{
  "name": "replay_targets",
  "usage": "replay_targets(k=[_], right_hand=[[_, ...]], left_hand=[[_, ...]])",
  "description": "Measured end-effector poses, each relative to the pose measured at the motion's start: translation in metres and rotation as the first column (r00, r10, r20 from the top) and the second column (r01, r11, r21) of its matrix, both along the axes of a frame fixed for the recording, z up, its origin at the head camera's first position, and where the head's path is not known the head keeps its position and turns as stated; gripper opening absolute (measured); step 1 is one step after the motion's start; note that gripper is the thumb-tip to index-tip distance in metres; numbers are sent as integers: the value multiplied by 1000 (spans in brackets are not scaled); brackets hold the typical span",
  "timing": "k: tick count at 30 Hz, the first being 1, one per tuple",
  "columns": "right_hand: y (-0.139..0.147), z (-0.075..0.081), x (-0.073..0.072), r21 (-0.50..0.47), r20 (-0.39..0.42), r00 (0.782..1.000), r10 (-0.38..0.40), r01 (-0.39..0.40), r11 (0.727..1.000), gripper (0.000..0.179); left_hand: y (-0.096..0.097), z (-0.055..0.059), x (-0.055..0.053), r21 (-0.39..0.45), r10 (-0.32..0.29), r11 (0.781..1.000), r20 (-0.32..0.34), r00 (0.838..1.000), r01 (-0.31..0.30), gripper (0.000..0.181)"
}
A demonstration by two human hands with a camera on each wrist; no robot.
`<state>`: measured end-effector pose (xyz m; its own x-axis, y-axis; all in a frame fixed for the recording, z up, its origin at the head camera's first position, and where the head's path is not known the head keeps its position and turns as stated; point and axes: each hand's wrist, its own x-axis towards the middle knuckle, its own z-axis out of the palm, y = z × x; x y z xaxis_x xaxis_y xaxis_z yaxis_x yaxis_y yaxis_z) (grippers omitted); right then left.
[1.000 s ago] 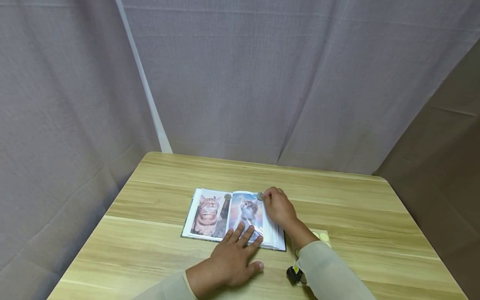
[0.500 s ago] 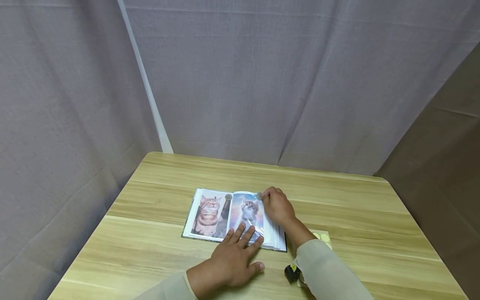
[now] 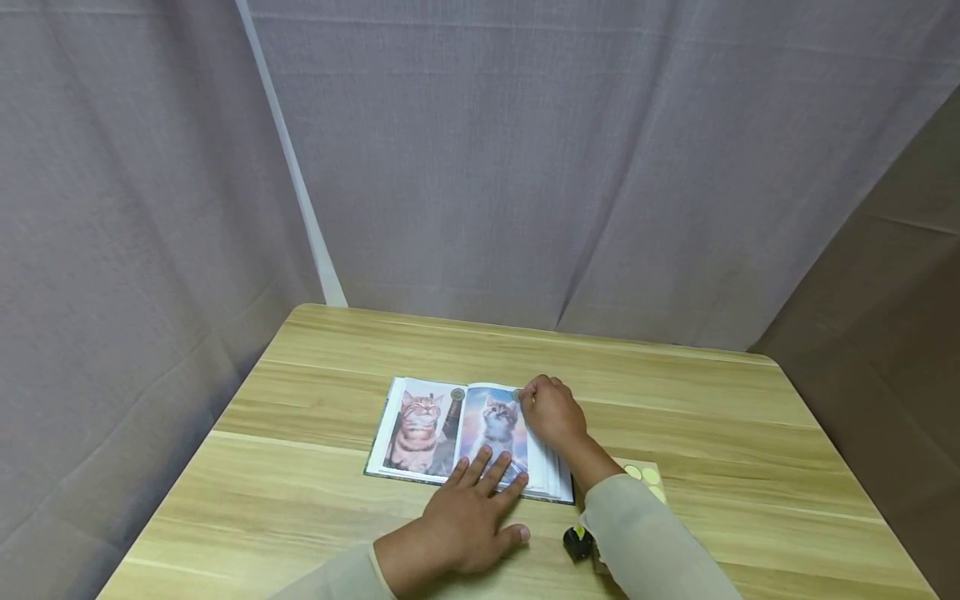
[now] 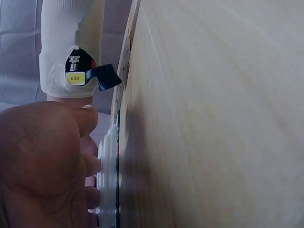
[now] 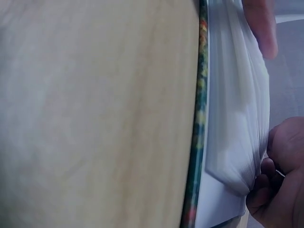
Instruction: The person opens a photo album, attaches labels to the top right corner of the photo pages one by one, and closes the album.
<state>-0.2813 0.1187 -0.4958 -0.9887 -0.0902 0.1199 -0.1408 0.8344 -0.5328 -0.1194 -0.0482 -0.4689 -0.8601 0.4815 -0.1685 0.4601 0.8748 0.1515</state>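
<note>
A photo album (image 3: 550,479) lies open on the wooden table, a cat picture (image 3: 415,429) on its left page and a kitten picture (image 3: 497,417) on its right. One round sticker (image 3: 457,394) shows at the left picture's top right corner. Another sticker (image 3: 517,395) sits at the kitten picture's top right, partly covered by my right hand (image 3: 557,412). In the right wrist view, that hand's curled fingers (image 5: 263,183) pinch the pages' edge (image 5: 237,161) near the far corner. My left hand (image 3: 468,525) rests with spread fingers on the right page's lower edge.
A sheet of round yellowish stickers (image 3: 651,477) lies right of the album, partly under my right sleeve (image 3: 648,533). A black device (image 3: 577,543) hangs by the right wrist. Grey curtains (image 3: 480,167) stand behind the wooden table (image 3: 277,483).
My right hand has shifted slightly left and nearer, its fingertips now covering more of the right sticker. Glare on the kitten picture has lessened. The left hand stays in place.
</note>
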Motion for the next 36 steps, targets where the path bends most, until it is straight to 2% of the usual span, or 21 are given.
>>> replay_targets(k=[5, 11, 20, 29, 36], right_hand=[[0, 1, 0, -17, -17, 1000, -2, 2, 1000, 33], [1, 2, 0, 28, -18, 999, 35, -35, 999, 12], [5, 3, 7, 71, -59, 995, 87, -82, 994, 23], [15, 4, 21, 101, -59, 978, 201, -195, 976, 38], [26, 5, 29, 65, -63, 956, 285, -281, 957, 39]], left_hand=[[0, 0, 0, -1, 0, 1000, -7, 1000, 0, 71], [1, 0, 0, -11, -6, 1000, -11, 1000, 6, 71], [-1, -1, 1, 5, -9, 1000, -20, 1000, 9, 73], [-5, 1, -2, 128, -19, 992, -14, 1000, 20, 67], [-7, 3, -4, 199, -2, 980, -67, 998, 15, 59]])
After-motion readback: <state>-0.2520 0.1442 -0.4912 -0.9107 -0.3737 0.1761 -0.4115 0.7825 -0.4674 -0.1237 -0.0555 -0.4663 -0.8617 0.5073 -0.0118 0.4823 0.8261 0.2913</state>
